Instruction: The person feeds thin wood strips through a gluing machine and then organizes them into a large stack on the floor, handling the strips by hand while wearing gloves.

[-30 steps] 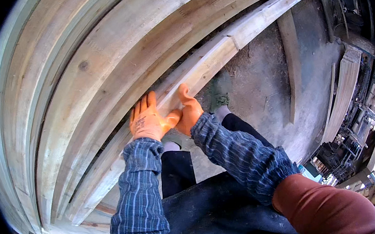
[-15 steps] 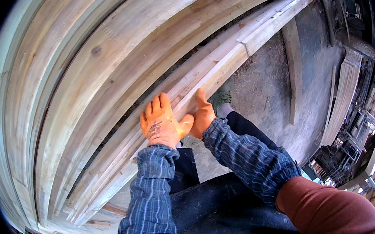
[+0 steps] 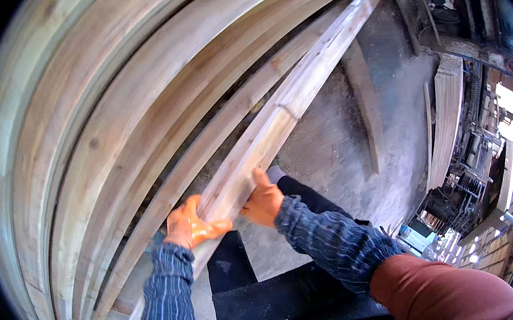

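**Beam [image 3: 261, 143] held slantwise beside a row of timbers [image 3: 93, 144]**

The left hand [image 3: 191, 224], in an orange glove, has its grip on the beam from the left, thumb lying across the wood. The right hand [image 3: 263, 200], gloved alike, holds the same beam from the right, thumb up against its side (the other fingers are hidden). A joint line [image 3: 289, 112] crosses the beam beyond the hands. The beam is over the floor [image 3: 324, 146], between the row and the person's body; a gap separates it from the closest board [image 3: 175, 191] near the hands. Farther right, a loose plank [image 3: 366, 109] lies on the floor, with a bundle of pale boards [image 3: 448, 119] beyond.
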The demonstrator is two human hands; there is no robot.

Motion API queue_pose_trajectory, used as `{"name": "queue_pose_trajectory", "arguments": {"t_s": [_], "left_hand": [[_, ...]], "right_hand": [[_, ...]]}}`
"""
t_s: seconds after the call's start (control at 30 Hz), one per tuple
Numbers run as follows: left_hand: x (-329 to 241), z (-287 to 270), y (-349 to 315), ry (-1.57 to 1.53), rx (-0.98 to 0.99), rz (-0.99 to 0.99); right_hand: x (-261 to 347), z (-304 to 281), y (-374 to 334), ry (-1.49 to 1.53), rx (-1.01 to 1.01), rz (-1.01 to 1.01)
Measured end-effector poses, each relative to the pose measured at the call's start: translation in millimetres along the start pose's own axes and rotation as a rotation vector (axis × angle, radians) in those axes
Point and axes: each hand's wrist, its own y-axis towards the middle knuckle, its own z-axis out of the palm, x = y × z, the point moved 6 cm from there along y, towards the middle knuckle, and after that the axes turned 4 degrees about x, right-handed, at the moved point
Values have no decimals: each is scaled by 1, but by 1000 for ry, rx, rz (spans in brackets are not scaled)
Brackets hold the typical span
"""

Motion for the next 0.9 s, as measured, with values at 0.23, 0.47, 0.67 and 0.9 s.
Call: {"name": "queue_pose_trajectory", "arguments": {"t_s": [0.23,0.47,0.67,0.9], "left_hand": [[-48,13,-87,-130,2,-36],[-150,22,-210,-226,-139,-54],[-221,50,-378,-70,-297,65],[-324,42,-507,35,-763,218]], "right_hand": [[283,27,-51,-260,-256,-527],[341,30,-118,-172,-301,-517],[356,-31,-269,-271,-102,-998],[434,218,-476,-1926,20,-2448]]}}
